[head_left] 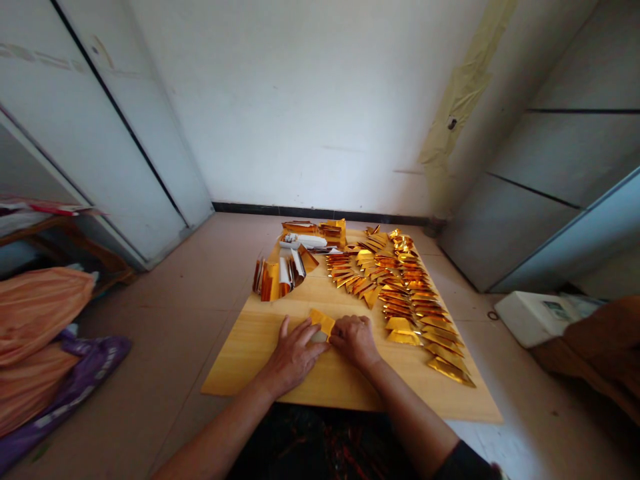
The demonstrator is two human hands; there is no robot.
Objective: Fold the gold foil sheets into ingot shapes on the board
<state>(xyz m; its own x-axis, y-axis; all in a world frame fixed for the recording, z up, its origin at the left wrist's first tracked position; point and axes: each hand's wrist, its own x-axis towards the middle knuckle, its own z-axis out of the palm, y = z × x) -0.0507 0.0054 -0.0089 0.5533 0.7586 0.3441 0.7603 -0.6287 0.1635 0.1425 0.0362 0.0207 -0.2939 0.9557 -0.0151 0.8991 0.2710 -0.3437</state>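
A sheet of gold foil paper [323, 321], with a pale patch showing on it, lies on the wooden board [280, 373] in front of me. My left hand [294, 353] rests flat at the sheet's left side, thumb and fingers spread, fingertips touching the paper. At its right edge, my right hand [356, 341] is closed with the fingers curled, pinching the paper and hiding that corner. To the right, folded gold foil pieces [400, 327] stand in several overlapping rows. Unfolded gold and white sheets [280, 277] stand bent in a bundle at the board's left.
At the board's far edge are more foil sheets [333, 232] and a white object [305, 240]. A white wall [300, 120] rises behind. Orange and purple bags [45, 333] lie on the floor at left; a white box [535, 317] sits at right.
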